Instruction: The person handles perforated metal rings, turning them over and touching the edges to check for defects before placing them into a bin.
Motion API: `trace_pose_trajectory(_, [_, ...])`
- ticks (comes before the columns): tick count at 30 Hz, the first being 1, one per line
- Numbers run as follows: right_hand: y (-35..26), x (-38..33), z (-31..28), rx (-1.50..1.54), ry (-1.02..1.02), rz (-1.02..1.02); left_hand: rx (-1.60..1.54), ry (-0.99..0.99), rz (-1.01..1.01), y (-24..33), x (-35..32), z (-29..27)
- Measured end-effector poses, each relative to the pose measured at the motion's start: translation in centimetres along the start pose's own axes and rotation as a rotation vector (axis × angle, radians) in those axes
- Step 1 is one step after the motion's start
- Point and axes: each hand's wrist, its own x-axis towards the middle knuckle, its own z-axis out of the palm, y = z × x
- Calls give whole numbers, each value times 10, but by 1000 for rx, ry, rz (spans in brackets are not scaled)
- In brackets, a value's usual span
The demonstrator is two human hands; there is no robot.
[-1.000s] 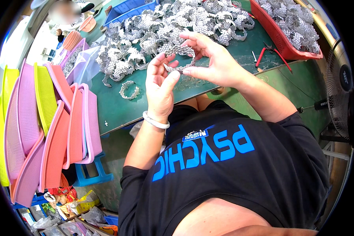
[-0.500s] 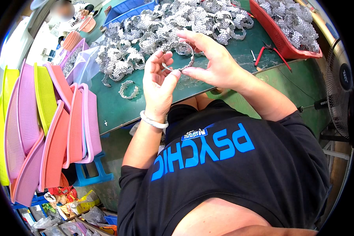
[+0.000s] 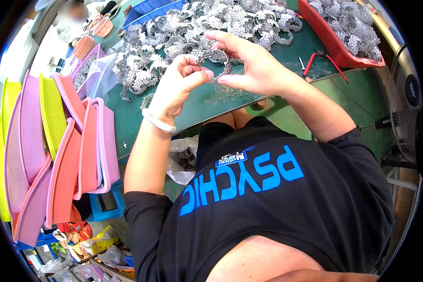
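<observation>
Nearest the camera, a black shirt (image 3: 268, 207) with blue lettering fills the lower frame, and both forearms rise from it toward a green surface (image 3: 197, 101). A white bracelet (image 3: 158, 123) is worn on the left wrist. The left hand (image 3: 178, 84) is curled, its fingers (image 3: 198, 75) pinched shut on one end of a small silver mesh ring (image 3: 223, 70), which is held just above the near edge of the surface. The right hand (image 3: 254, 66) is closed on the other end of the same ring between thumb and lower fingers, while its upper fingers are spread above it; much of the ring is hidden behind these fingers. To the left, beside the surface, a stack of pink, orange and yellow plastic baskets (image 3: 56, 155) is stood on edge, with a blue stool (image 3: 105, 207) beneath it. Beyond the hands, a broad heap of silver mesh rings (image 3: 183, 37) is spread across the surface. Red-handled pliers (image 3: 322, 58) lie to the right, just beside a red tray (image 3: 336, 49) filled with more mesh pieces. A fan (image 3: 406, 103) stands at the far right.
</observation>
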Motion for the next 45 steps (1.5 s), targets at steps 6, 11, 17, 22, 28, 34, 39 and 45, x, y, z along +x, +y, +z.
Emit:
trace_pose_trajectory(6, [5,-1,-4,56,-82,134,138,-53,-86,4,9,-6])
trace_pose_trajectory(11, [16,-3,-2,79,-78,107,205,-77,-117,7,14,-4])
trace_pose_trajectory(17, [15,-1,-3,120,-109,143,390,-161,-184,12,19,-11])
trace_pose_trajectory(22, [18,-3,-4,143,-131,174,377,-173,-153,9,25,-12])
trace_pose_trajectory(28, [21,0,-4,207,-165,219,452,-228,-158,8,33,-18])
trace_pose_trajectory(34, [24,-2,-6,167,-172,234,528,-245,-186,9,39,-17])
trace_pose_trajectory(39, [22,-1,-8,179,-189,248,545,-261,-200,10,40,-16])
trace_pose_trajectory(45, [23,-1,-9,185,-188,260,567,-291,-245,13,44,-18])
